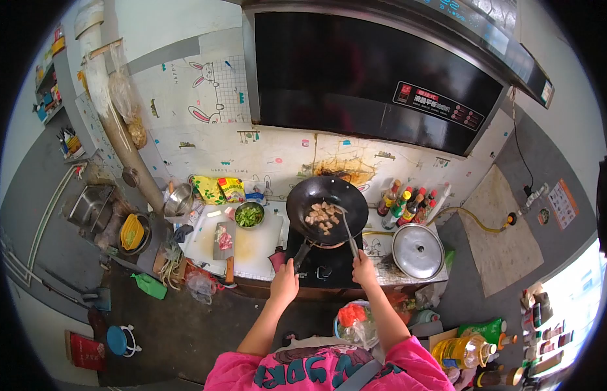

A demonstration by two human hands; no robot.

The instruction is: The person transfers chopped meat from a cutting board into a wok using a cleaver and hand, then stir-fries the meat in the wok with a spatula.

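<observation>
A black wok (297, 201) sits on the gas stove (324, 272), with browned pieces of meat (323, 216) in its middle. My left hand (285, 285) is closed at the end of the wok's handle (303, 253). In my right hand (364, 270) is a metal spatula (348, 229), its tip in the wok beside the meat. Left of the stove, a cleaver (224, 245) lies on the white cutting board (259, 246) with raw meat (223, 237) on its blade. A bowl of chopped greens (249, 214) stands behind it.
Right of the stove are a lidded pot (418, 251) and several sauce bottles (404, 206). The range hood (375, 72) overhangs the back. Seasoning bags (217, 189) and a metal bowl (179, 199) stand at the left. A waste bin (339, 330) is below the counter.
</observation>
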